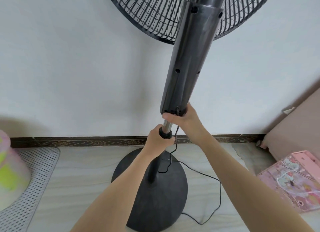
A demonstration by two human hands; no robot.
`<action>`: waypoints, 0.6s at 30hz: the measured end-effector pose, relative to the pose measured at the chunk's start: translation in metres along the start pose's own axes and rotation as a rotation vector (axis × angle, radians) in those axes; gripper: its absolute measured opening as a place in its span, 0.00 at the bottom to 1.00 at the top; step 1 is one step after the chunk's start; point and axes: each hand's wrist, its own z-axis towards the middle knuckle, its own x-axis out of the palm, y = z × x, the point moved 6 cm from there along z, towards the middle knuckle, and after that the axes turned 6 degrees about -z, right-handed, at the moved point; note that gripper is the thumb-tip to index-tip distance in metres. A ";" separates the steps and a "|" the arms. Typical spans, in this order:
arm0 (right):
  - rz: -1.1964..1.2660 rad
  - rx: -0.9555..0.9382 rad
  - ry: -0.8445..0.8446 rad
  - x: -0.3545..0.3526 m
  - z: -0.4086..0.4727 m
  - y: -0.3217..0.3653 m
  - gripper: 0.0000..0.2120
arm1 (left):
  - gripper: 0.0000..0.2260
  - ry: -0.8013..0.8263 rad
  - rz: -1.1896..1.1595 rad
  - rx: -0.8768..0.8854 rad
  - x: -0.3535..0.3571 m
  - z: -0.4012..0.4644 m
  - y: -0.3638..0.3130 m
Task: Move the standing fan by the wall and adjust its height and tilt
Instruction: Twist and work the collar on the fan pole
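Under you, the pale floor [83, 173] carries the fan's round black base [166, 193], its trailing cord [214, 179], a perforated grey mat [34, 176] left, a pink box [292, 178] right.

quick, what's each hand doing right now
Left hand: closed around the height collar on the fan pole.
Right hand: closed on the bottom of the upper column.

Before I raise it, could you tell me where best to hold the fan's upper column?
Probably at its lower end, where the right hand wraps the upper column from the right. It narrows there, just above the bare steel tube. The left hand holds the locking collar below.
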 end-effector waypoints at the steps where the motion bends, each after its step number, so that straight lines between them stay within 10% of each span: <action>1: 0.007 0.011 -0.012 0.004 0.000 -0.004 0.20 | 0.08 -0.007 0.001 0.002 -0.001 0.000 0.001; 18: 0.179 0.006 -0.284 -0.001 -0.007 0.026 0.21 | 0.10 0.108 0.026 -0.008 -0.002 0.000 0.001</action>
